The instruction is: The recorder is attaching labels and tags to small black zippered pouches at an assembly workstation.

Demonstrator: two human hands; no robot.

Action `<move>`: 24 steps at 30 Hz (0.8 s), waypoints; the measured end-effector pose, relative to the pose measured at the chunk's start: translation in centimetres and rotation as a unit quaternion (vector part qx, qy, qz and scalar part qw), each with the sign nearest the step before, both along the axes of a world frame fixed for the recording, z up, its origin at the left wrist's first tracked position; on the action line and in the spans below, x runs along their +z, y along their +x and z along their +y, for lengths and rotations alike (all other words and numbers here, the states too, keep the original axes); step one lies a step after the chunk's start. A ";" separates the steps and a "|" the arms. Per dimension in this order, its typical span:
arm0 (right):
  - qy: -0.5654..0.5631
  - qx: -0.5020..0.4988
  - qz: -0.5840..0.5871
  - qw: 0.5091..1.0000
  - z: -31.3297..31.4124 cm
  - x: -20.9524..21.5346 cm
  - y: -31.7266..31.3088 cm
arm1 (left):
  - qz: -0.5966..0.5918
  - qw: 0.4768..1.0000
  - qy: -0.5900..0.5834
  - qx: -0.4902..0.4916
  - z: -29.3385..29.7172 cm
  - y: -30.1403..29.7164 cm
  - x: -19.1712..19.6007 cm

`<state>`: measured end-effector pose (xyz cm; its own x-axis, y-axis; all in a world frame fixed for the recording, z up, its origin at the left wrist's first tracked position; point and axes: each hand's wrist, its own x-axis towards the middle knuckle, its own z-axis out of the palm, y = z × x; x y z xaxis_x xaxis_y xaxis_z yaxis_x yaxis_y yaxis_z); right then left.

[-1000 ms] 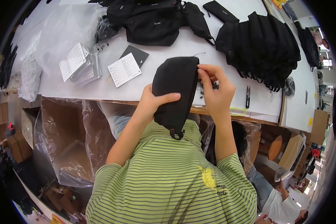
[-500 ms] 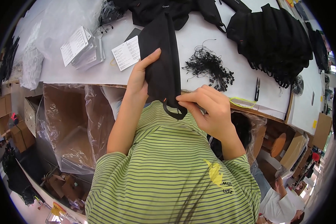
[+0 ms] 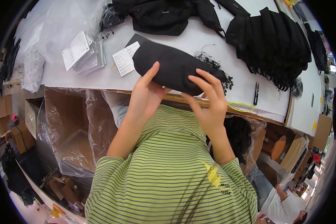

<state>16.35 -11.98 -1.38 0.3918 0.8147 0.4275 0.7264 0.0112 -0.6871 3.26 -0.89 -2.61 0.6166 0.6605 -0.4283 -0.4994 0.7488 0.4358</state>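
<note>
A black fabric pouch (image 3: 168, 61) lies tilted across my two hands, just above the near edge of the table. My left hand (image 3: 147, 95) grips its left part, thumb on top and the other fingers hidden underneath. On its right part, my right hand (image 3: 209, 97) has fingers pressed on the fabric and the thumb at the lower edge. Under the pouch's left end, a white printed card (image 3: 125, 59) rests on the table. Beyond its right end, a tangle of thin black strings (image 3: 228, 84) is partly covered.
Stacked black pouches (image 3: 268, 44) lie at the right, near thread snips (image 3: 256, 93) and a yellow-green cord (image 3: 241, 108). Black bags (image 3: 156, 18) lie at the back; cards (image 3: 76, 54) are piled left. Below stands a plastic-lined box (image 3: 69, 130). Another person (image 3: 282, 207) is at lower right.
The pouch has turned from upright to lying crosswise, its right end now over the strings. My right hand has left the loop end and spread onto the fabric; the loop is out of sight.
</note>
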 end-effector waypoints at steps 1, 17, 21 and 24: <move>0.001 0.002 0.001 1.000 -0.1 0.1 0.4 | 0.032 0.999 0.030 -0.004 -0.1 -0.6 -0.2; -0.045 0.126 0.195 0.972 -0.2 1.4 4.0 | 0.228 0.836 0.498 -0.043 1.4 -3.2 -0.3; -0.042 0.102 0.204 0.973 -0.4 0.6 4.7 | 0.239 0.820 0.517 -0.050 1.5 -3.4 -1.5; -0.069 0.096 0.230 0.966 -1.1 1.9 5.9 | 0.200 0.828 0.518 -0.073 1.4 -2.4 -1.8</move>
